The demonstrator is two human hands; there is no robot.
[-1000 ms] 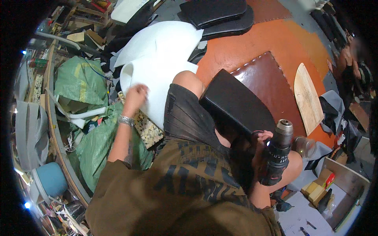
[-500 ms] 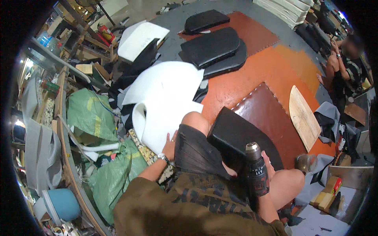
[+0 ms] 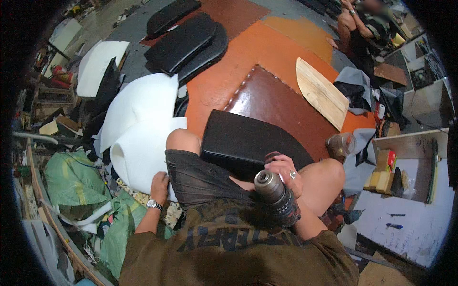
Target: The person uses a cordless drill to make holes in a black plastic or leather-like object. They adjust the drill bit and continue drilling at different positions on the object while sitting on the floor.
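Note:
My right hand [image 3: 285, 176] is closed around a cordless drill [image 3: 276, 198], dark with a metal chuck, held above my lap on the right. The chuck tilts up and back; part of the grip is hidden. My left hand [image 3: 160, 187], wearing a wristwatch, lies on the near edge of a white foam sheet [image 3: 143, 143], fingers laid against it, to the left of my thigh. The foam is curled over at its near left part. Between my knees sits a thick black padded panel [image 3: 253, 140], one end rounded, on a brown leather-like sheet [image 3: 272, 97].
Black padded panels [image 3: 183, 43] lie stacked at the far left. A rounded wooden board [image 3: 322, 93] lies ahead on the right, near a clear jar [image 3: 340, 144]. Green sacks [image 3: 74, 178] stand left. A person [image 3: 355, 28] sits far right. A white board [image 3: 405, 229] lies right.
The view has swung right, so things appear shifted left. The drill has turned from upright to a backward tilt, and my right hand's fingers show more. My left hand stays by the foam.

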